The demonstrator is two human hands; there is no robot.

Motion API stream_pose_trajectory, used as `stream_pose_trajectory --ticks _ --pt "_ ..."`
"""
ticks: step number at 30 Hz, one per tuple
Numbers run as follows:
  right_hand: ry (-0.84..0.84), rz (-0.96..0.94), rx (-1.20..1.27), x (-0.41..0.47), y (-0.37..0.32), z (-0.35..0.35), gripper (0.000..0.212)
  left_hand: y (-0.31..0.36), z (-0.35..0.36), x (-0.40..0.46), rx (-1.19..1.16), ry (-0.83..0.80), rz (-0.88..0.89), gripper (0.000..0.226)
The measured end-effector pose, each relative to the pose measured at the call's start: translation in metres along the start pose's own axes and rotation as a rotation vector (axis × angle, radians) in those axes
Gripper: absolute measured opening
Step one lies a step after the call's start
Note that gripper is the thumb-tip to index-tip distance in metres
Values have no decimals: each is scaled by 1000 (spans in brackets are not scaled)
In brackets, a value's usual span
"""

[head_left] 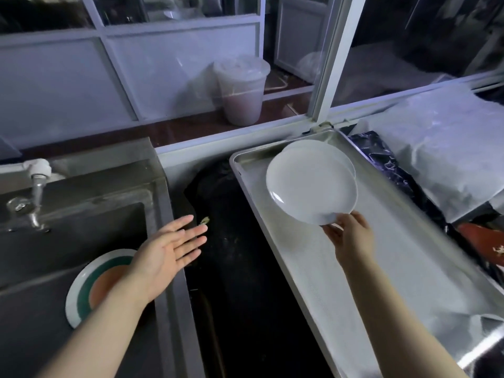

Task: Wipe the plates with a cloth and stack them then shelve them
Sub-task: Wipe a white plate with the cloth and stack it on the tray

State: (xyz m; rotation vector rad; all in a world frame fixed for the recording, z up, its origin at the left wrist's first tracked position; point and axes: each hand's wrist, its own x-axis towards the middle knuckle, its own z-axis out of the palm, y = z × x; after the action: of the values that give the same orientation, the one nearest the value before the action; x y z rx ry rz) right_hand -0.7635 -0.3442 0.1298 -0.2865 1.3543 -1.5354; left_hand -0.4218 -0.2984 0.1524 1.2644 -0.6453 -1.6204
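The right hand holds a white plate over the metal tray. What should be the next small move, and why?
Probably lower the white plate onto the other white plate lying under it in the metal tray. The right hand pinches its near rim and holds it tilted just above that plate, so stacking seems underway. The left hand is open and holds nothing.

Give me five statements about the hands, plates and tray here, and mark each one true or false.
1. The right hand holds a white plate by its near rim. True.
2. The left hand grips a cloth. False: it is open and holds nothing.
3. A coloured plate lies in the sink. True.
4. The metal tray is left of the sink. False: it is to the right.
5. Another white plate lies behind the held one. True.
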Motion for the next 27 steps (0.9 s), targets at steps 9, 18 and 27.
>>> stream_pose_trajectory --ticks 9,18,27 --pt "123 -12 47 54 -17 31 15 -2 7 23 -29 31 -47 35" --pt "184 -60 39 74 -14 45 15 -3 2 31 -34 41 -50 35" --pt "394 -378 -623 83 10 42 11 -5 -7 26 -67 46 -61 35"
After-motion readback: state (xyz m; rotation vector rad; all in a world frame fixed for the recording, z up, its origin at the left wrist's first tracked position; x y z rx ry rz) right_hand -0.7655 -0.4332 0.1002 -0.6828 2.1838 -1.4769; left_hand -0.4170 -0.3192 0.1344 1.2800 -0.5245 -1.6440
